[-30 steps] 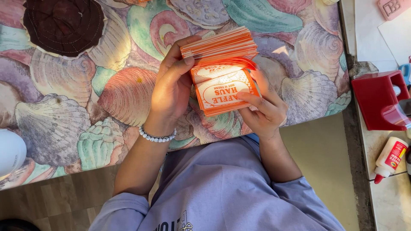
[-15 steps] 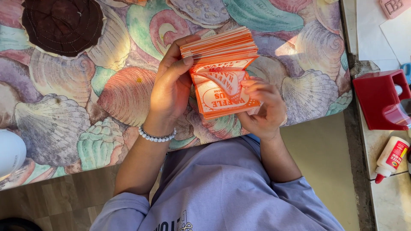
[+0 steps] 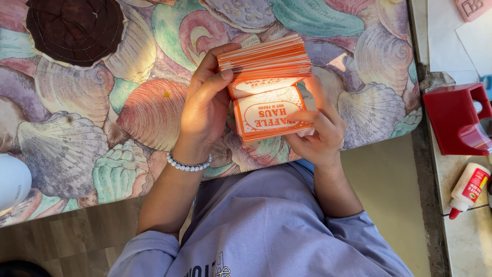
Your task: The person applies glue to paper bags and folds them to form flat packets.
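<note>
head view shows the left hand [image 3: 207, 105] clamped round a thick stack of orange cards [image 3: 265, 59], its fingers closed, while the right hand [image 3: 320, 136] pinches one card [image 3: 269, 114] just below; most cards look unhandled.

orange card stack [image 3: 266, 59], front card [image 3: 270, 113] tilted

Orange-and-white cards [image 3: 266, 87], their edges a striped orange stack, stand out against a cloth [image 3: 128, 102] printed with seashells in pink, teal, lavender, coral and cream. A dark brown round mat [image 3: 76, 30] lies on the cloth, a white beaded bracelet [image 3: 188, 164] circles one wrist, and the sleeves [image 3: 266, 231] are lavender-grey. A red plastic holder [image 3: 453, 119] and a white glue bottle with a red cap [image 3: 467, 190] sit on the pale stone surface [image 3: 469, 241].
</note>
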